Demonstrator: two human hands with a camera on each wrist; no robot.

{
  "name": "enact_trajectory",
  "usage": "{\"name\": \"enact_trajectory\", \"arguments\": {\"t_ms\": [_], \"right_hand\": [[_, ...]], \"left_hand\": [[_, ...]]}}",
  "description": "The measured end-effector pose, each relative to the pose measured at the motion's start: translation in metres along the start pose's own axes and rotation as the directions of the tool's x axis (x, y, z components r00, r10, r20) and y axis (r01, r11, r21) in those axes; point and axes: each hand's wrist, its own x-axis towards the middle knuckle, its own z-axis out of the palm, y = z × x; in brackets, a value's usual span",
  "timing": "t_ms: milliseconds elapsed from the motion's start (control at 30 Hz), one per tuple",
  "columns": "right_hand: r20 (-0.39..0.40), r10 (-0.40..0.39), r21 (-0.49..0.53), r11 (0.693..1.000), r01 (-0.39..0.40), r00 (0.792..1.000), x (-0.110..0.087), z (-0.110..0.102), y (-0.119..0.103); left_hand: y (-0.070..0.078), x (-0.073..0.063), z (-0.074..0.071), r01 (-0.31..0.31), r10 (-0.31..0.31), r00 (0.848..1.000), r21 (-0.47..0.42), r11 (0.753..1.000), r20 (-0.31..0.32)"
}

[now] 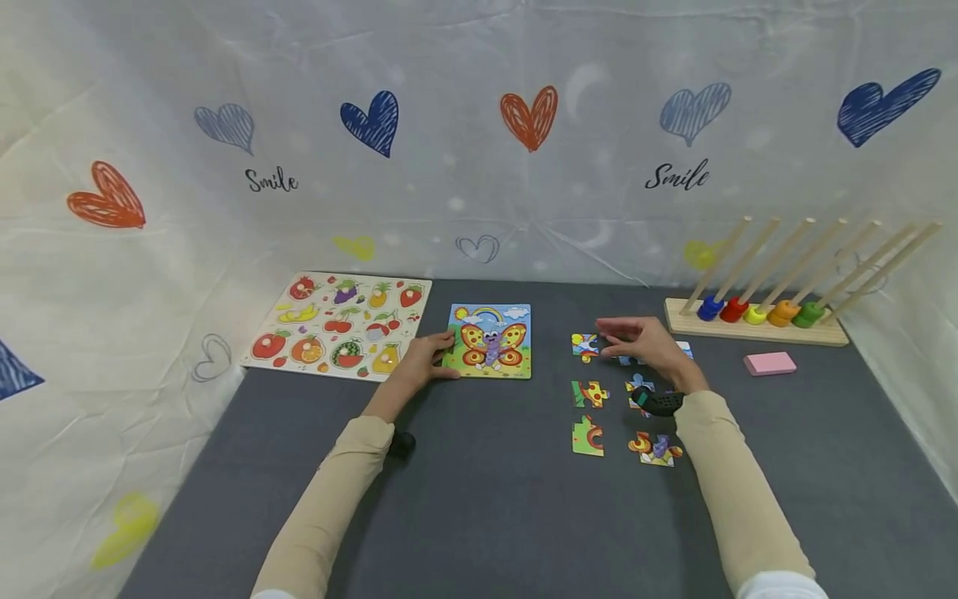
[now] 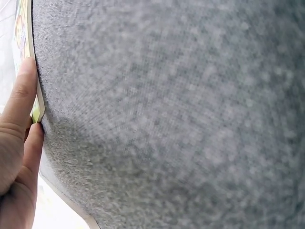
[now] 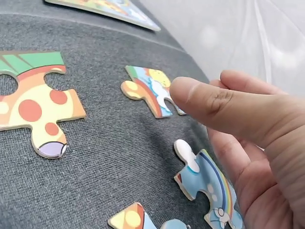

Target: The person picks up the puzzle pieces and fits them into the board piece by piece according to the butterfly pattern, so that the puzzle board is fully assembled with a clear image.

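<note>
A square, colourful butterfly picture board (image 1: 494,343) lies left of flat, multicoloured jigsaw pieces (image 1: 595,394).
On the dark grey tabletop (image 1: 516,499), the left hand (image 1: 425,358) seemingly pinches the board's near-left corner; the right hand (image 1: 648,344), thumb and fingers parted, empty, hovers above the pieces.

Fruit board (image 1: 340,330); pink block (image 1: 770,363) near wooden peg stand (image 1: 759,331)

On the table (image 1: 479,507), left to right — fruit board (image 1: 337,326), butterfly board (image 1: 490,341), puzzle pieces (image 1: 595,394), block (image 1: 770,363) before peg stand (image 1: 756,328).
</note>
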Motion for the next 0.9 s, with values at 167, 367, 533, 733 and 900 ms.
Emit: {"name": "enact_trajectory", "arguments": {"t_ms": [167, 367, 533, 733, 900], "right_hand": [[0.035, 0.006, -0.032, 0.999, -0.005, 0.999, 0.003, 0.003, -0.002], [0.067, 0.009, -0.079, 0.997, -0.004, 0.998, 0.007, 0.006, -0.002], [0.058, 0.051, -0.119, 0.992, -0.044, 0.997, 0.011, 0.006, 0.001], [0.052, 0.031, -0.205, 0.979, -0.019, 0.998, 0.014, 0.009, 0.001], [0.017, 0.018, -0.271, 0.963, -0.013, 1.000, 0.013, 0.010, 0.001]], "left_hand": [[0.000, 0.002, 0.001, 0.001, -0.001, 1.000, 0.037, 0.999, -0.001], [-0.001, 0.005, 0.001, 0.023, -0.023, 1.000, 0.045, 0.999, 0.003], [-0.002, 0.007, 0.001, 0.029, -0.029, 1.000, 0.054, 0.998, 0.002], [-0.002, 0.003, 0.000, 0.009, -0.009, 1.000, 0.043, 0.999, -0.014], [-0.002, 0.004, 0.000, -0.003, 0.003, 1.000, 0.022, 1.000, -0.011]]}}
